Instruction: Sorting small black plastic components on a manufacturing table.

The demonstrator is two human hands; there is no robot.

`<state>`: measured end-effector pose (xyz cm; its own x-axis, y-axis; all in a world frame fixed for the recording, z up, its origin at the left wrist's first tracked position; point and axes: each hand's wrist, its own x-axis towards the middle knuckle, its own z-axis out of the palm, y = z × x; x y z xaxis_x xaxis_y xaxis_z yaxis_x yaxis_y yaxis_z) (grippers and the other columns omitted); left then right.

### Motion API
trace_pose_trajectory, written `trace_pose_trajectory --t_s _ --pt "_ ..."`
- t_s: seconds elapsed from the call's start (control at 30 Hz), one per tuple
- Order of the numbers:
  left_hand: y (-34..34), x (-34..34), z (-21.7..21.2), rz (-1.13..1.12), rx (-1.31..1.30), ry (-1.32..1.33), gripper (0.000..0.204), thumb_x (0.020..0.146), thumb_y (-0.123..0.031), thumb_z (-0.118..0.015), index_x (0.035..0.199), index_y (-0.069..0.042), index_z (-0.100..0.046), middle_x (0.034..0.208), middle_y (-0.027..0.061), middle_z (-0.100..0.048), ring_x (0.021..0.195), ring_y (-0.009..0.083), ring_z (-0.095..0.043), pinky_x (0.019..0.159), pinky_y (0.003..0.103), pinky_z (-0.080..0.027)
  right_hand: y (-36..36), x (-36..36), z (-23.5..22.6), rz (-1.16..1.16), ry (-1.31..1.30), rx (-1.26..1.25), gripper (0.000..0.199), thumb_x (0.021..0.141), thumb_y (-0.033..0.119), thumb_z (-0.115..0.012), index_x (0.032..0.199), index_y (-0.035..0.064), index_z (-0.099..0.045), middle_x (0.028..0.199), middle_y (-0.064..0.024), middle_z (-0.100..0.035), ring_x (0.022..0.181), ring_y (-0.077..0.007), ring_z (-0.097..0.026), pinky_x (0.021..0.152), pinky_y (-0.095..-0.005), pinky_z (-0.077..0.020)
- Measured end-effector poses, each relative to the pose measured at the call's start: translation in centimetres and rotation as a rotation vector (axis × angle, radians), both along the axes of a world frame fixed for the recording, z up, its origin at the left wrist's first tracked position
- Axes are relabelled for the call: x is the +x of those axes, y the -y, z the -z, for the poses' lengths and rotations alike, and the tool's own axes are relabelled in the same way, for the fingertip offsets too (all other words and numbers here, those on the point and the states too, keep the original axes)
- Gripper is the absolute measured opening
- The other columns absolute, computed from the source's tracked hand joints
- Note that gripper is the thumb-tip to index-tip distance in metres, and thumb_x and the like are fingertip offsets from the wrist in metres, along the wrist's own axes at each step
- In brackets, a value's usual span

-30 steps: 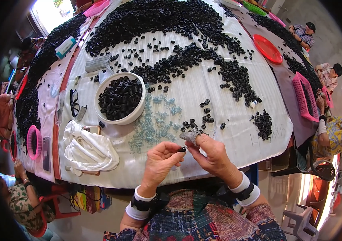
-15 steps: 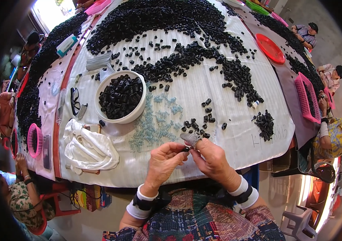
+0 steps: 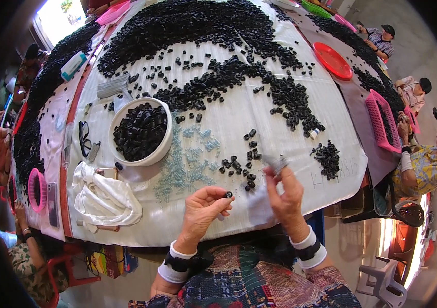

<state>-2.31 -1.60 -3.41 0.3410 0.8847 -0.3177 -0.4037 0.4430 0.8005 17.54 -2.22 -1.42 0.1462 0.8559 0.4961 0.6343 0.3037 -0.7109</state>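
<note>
In my left hand [image 3: 201, 211], thumb and fingertips pinch a small black plastic cylinder [image 3: 228, 194] with a hollow end. To the right, my right hand [image 3: 286, 197] is closed on a small grey object [image 3: 275, 164], too blurred to name its kind. It is raised just right of a loose group of black cylinders [image 3: 236, 165] on the table. Left of that group, many tiny bluish see-through coils [image 3: 185, 164] lie spread out. Beyond them stands a white bowl [image 3: 168, 138] full of black cylinders.
A large heap of black pieces [image 3: 187, 31] covers the far table. Small black pins [image 3: 326, 160] are piled at right. A white cloth [image 3: 108, 197], glasses [image 3: 83, 138] and grey strips [image 3: 113, 86] lie left. A red tray [image 3: 332, 60] and pink basket [image 3: 382, 120] stand right, near other people.
My hands have drawn apart. The right hand has moved right with the grey object, away from the black cylinder that the left hand keeps hold of. The whole view has shifted slightly.
</note>
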Motion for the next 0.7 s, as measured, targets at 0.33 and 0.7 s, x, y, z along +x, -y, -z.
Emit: trace_pose_trajectory --t_s 0.33,0.7 --pt "0.2 0.2 0.6 0.015 0.003 -0.029 0.014 0.082 0.002 -0.062 0.095 -0.001 -0.059 0.087 0.0115 -0.066 0.07 0.0116 -0.062 0.061 0.023 -0.053 -2.1 4.7 2.7 0.179 0.073 -0.136 0.02 0.079 -0.005 -0.057 0.098 -0.0011 -0.056 0.082 -0.0137 -0.061 0.07 -0.0237 -0.061 0.059 -0.0331 -0.0483" --pt "0.1 -0.1 0.7 0.02 -0.016 -0.022 0.014 0.082 0.001 -0.062 0.095 0.0 -0.058 0.088 0.0129 -0.066 0.07 0.0125 -0.062 0.062 0.024 -0.053 -2.2 3.6 2.0 0.149 0.167 -0.089 0.021 0.076 -0.005 -0.058 0.096 -0.0025 -0.055 0.083 -0.0165 -0.058 0.078 -0.0318 -0.057 0.068 -0.0379 -0.0464"
